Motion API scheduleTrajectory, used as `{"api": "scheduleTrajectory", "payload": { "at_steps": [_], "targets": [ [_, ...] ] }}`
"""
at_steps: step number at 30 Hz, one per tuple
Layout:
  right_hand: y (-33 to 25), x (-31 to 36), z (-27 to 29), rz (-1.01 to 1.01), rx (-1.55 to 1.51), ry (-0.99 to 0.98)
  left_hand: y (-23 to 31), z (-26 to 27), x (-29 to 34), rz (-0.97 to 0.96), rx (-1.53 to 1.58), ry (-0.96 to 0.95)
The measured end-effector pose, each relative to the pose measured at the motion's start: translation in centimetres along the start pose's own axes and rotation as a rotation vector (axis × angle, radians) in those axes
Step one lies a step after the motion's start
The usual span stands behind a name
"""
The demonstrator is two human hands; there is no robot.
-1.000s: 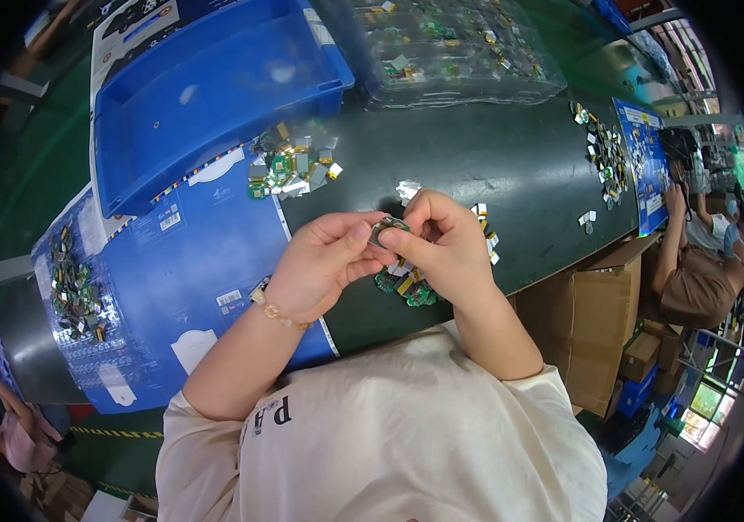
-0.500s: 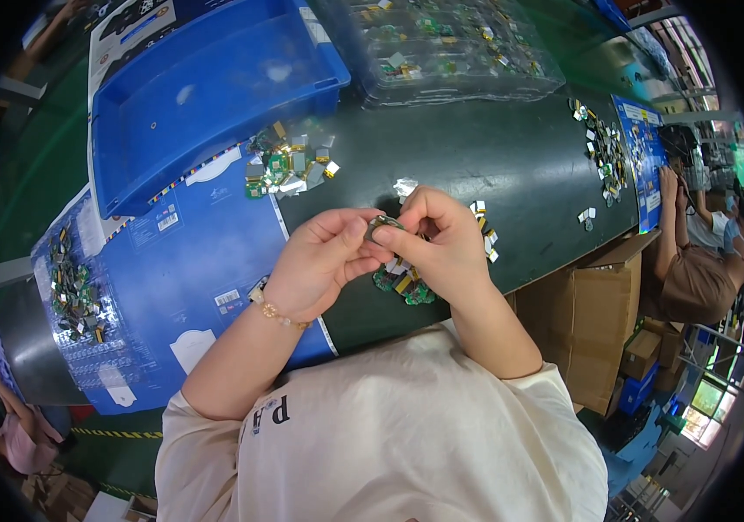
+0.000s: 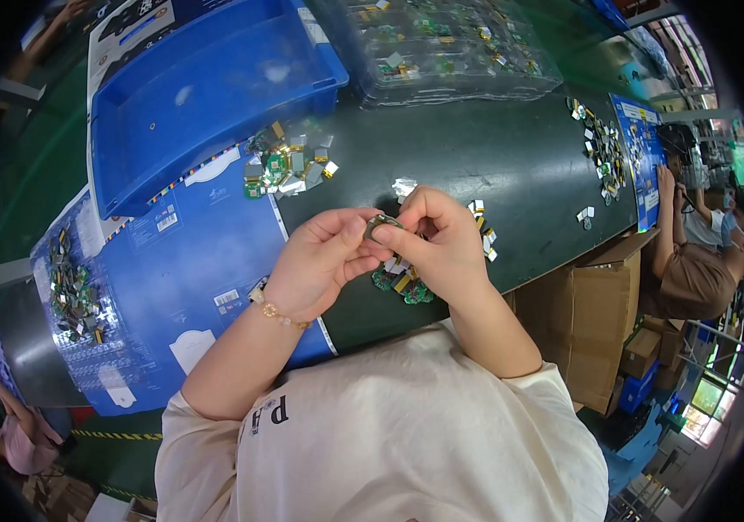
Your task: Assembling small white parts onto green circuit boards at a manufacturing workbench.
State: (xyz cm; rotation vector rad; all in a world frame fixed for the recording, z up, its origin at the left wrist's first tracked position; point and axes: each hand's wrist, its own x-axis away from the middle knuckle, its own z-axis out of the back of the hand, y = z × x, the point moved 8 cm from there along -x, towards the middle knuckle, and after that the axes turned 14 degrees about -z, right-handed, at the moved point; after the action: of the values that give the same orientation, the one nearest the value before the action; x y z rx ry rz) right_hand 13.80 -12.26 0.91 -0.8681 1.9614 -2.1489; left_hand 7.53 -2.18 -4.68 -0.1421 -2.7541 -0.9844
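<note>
Between the fingertips of both hands is a small round circuit board point(image 3: 380, 224), dark with a pale edge; the fingers cover most of it. My left hand point(image 3: 320, 257), with a beaded bracelet at its wrist, pinches it from the left. From the right, my right hand point(image 3: 443, 248) presses its thumb on the board with the fingers curled. Under and beside my hands lies a heap of green circuit boards point(image 3: 405, 285) with silver and yellow parts, partly hidden by the right hand. Beyond the fingers rests a crumpled silvery scrap point(image 3: 404, 188).
A blue bin point(image 3: 215, 104) stands at the far left, with a pile of boards point(image 3: 289, 165) beside it. Clear trays point(image 3: 459, 52) full of boards are stacked at the back. Left is another clear tray point(image 3: 76, 287); right are more boards point(image 3: 607, 152), a cardboard box point(image 3: 576, 339) and a co-worker point(image 3: 698, 274).
</note>
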Motion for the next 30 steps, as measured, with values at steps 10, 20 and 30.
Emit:
{"api": "scheduleTrajectory", "payload": {
  "at_steps": [10, 20, 30],
  "targets": [
    [0.4, -0.4, 0.3, 0.047, 0.108, 0.063, 1.7, -0.2, 0.1, -0.146, -0.306, 0.092],
    [2.2, -1.1, -1.1, -0.233, -0.306, -0.292, 2.2, -0.4, -0.2, -0.266, -0.338, -0.014],
    [-0.4, -0.8, -0.7, 0.007, -0.025, -0.106, 2.5, -0.6, 0.1, -0.19, -0.269, 0.063]
  ]
}}
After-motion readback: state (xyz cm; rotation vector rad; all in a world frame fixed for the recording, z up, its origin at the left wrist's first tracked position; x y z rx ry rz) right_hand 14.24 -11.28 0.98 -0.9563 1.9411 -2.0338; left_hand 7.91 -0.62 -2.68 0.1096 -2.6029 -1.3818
